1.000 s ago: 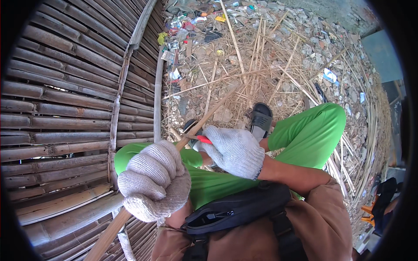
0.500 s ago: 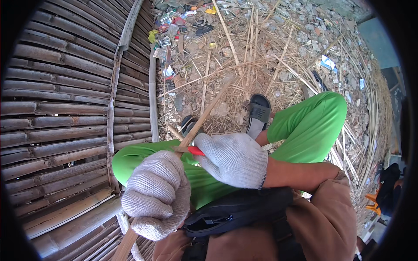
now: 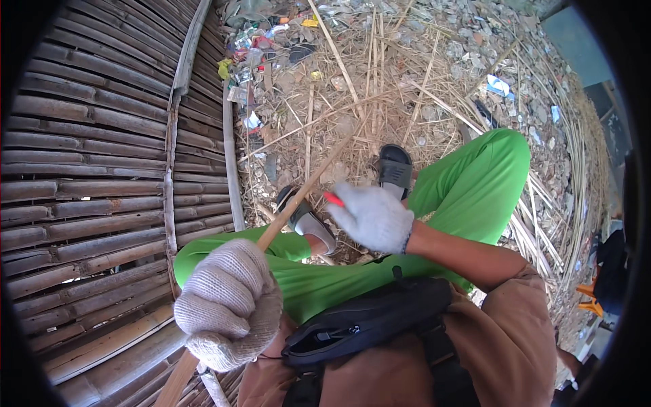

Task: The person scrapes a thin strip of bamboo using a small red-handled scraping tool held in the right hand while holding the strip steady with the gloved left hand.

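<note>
My left hand (image 3: 227, 305), in a grey-white knitted glove, is closed around a long, flat bamboo strip (image 3: 295, 199). The strip slants from the lower left, past my knee, toward the littered ground ahead. In a matching glove, my right hand (image 3: 376, 217) is closed on a red-handled knife (image 3: 333, 199), just right of the strip and apart from it. Motion blurs this hand, and the knife's blade cannot be made out. My legs in green trousers (image 3: 468, 173) are bent on both sides, with dark sandals (image 3: 395, 166) below the hands.
A wall or platform of bamboo slats (image 3: 108, 207) fills the left side. Dry stalks (image 3: 339, 57) and scraps of rubbish (image 3: 500, 86) cover the ground ahead. A black waist bag (image 3: 369, 322) lies across my lap. Orange and dark things (image 3: 591, 298) stand at the far right.
My right hand with the knife has moved off the bamboo strip, to the right and forward. My left hand, still around the strip, has shifted slightly left in view.
</note>
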A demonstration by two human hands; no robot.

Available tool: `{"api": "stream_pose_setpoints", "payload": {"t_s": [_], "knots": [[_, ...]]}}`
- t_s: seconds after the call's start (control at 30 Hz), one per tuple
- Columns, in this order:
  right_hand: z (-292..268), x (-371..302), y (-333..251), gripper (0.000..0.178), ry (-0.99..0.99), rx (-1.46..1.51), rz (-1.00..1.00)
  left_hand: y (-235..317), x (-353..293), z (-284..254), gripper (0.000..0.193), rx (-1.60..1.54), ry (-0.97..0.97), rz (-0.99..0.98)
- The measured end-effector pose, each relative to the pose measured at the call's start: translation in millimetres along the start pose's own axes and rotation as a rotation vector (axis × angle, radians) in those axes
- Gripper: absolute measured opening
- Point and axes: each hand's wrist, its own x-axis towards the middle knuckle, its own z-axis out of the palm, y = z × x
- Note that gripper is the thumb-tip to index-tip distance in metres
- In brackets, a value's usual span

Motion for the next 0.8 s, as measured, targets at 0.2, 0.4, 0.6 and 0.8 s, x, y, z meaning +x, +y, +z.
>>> {"api": "stream_pose_setpoints", "payload": {"t_s": [0.2, 0.4, 0.6, 0.8], "knots": [[-20.3, -9.6, -61.4, 0.031, -0.003, 0.045, -0.156, 5.9, 1.1, 12.7, 0.046, 0.021, -0.079, -0.015], [-23.0, -11.7, -58.6, 0.032, -0.057, 0.013, -0.115, 3.8, -4.8, 16.3, 0.046, 0.023, -0.09, -0.021], [9.7, 10.2, 37.2, 0.035, -0.132, -0.112, 0.16, 10.7, -1.3, 23.1, 0.044, 0.034, -0.102, 0.004], [5.9, -9.1, 5.8, 0.037, -0.002, 0.089, 0.057, 6.1, -4.5, 12.3, 0.04, 0.059, -0.058, -0.014]]}}
